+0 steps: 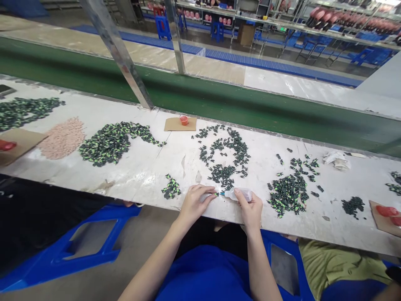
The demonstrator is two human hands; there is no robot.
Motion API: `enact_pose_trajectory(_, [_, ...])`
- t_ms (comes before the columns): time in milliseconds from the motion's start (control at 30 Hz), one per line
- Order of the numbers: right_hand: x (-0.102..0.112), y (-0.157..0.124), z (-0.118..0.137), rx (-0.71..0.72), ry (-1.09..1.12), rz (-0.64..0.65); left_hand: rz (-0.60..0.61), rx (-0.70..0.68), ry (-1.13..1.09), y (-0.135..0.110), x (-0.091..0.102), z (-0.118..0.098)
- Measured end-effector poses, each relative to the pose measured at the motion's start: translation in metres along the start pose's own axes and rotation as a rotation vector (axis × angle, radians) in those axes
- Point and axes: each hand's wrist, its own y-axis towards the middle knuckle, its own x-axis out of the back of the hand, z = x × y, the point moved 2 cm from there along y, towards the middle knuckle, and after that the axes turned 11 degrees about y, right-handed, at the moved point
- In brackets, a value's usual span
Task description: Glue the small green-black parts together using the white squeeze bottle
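Observation:
My right hand (pixel 252 207) is wrapped round a small translucent squeeze bottle (pixel 239 194), tilted so that its narrow tip points left. At that tip, my left hand (pixel 196 201) pinches a tiny dark piece (pixel 216 194) between thumb and fingertips. Whether the tip touches the piece is too small to tell. Just beyond my hands lies a scattered ring of small dark green pieces (pixel 223 173). Left of my left hand sits a little cluster of black-and-lime pieces (pixel 171 187). A bigger heap of such pieces (pixel 287 193) spreads to the right of my right hand.
A red cup (pixel 184 120) stands on a cardboard piece (pixel 171 124) at the table's back. Leftward are a black-and-green heap (pixel 106 144) and a pink heap (pixel 62 139). A metal post (pixel 120 54) rises before the green conveyor (pixel 200 94). Crumpled white paper (pixel 336 160) lies right.

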Motion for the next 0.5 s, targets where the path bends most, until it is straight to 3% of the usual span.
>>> enact_pose_trajectory(500, [0.0012, -0.0008, -0.0019, -0.012, 0.008, 0.004, -0.002, -0.001, 0.004, -0.0005, -0.0003, 0.0000])
